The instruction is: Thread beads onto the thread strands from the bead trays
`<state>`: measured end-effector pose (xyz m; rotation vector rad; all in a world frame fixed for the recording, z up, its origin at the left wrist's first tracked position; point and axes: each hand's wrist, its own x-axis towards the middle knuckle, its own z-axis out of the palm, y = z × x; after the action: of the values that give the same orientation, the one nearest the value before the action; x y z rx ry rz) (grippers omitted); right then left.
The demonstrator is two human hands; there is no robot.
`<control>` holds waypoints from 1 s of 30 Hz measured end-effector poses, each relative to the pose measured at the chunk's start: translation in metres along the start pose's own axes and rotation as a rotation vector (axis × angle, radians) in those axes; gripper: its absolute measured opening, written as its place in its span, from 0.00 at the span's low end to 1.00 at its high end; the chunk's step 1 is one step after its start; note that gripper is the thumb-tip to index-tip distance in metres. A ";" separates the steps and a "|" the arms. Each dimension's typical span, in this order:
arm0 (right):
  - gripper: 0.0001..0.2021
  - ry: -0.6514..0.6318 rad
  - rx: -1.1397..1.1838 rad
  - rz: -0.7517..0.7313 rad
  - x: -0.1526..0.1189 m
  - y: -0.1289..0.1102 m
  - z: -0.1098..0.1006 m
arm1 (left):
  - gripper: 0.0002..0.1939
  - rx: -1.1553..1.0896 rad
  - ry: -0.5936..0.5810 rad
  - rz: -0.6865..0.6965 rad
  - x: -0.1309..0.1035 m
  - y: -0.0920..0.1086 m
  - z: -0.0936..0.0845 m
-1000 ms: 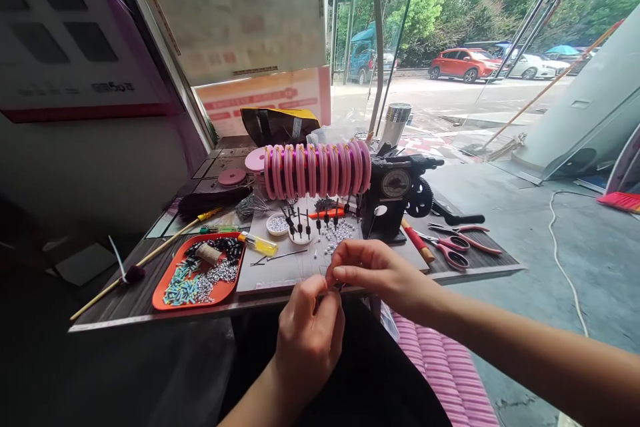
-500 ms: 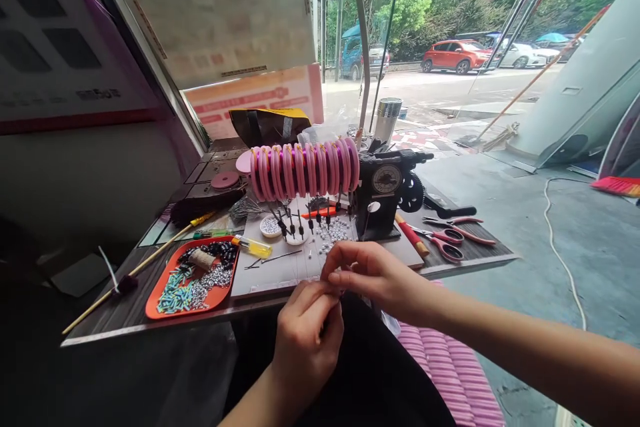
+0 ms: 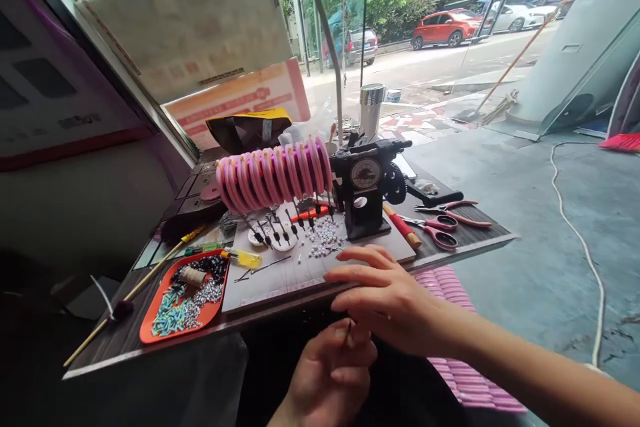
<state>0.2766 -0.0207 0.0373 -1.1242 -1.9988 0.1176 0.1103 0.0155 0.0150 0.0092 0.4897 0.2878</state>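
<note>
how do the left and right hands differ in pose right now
The left hand is curled, thumb and fingers drawn together; the right hand has its fingers stretched out and parted. The left hand sits lower in the picture; the right hand is higher, its fingertips seen against the pale board. Both are bare and close together.

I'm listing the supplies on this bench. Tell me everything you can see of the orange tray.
The orange tray is shallow and plastic-looking, with rounded corners and a raised rim. It lies flat on the dark tabletop near the front edge, left of the pale board. Inside are black beads at the far side, a light-brown roll, blue-green tubes at near left and silvery beads at right. Whether the yellow item by its far right corner touches it is unclear.
</note>
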 end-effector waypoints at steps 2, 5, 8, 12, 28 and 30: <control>0.08 0.136 0.081 0.036 -0.003 0.003 -0.002 | 0.10 0.007 -0.043 -0.028 0.004 -0.005 0.004; 0.07 0.269 0.305 0.203 -0.008 0.006 -0.004 | 0.16 0.032 -0.056 -0.065 0.008 -0.009 0.008; 0.07 0.313 0.486 0.355 -0.015 0.004 0.000 | 0.19 0.110 0.005 -0.065 0.011 -0.011 0.008; 0.06 0.381 0.618 0.413 -0.021 0.002 0.006 | 0.21 0.217 0.082 -0.008 0.013 -0.013 0.003; 0.11 0.163 -0.144 -0.195 -0.038 -0.017 -0.004 | 0.07 0.026 0.003 -0.034 0.002 -0.009 0.010; 0.12 0.094 -0.279 -0.333 -0.035 -0.021 -0.003 | 0.04 0.028 0.005 -0.014 -0.003 -0.006 0.010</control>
<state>0.2735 -0.0602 0.0277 -0.9268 -2.1299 -0.3895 0.1135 0.0098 0.0248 0.0325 0.4987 0.2668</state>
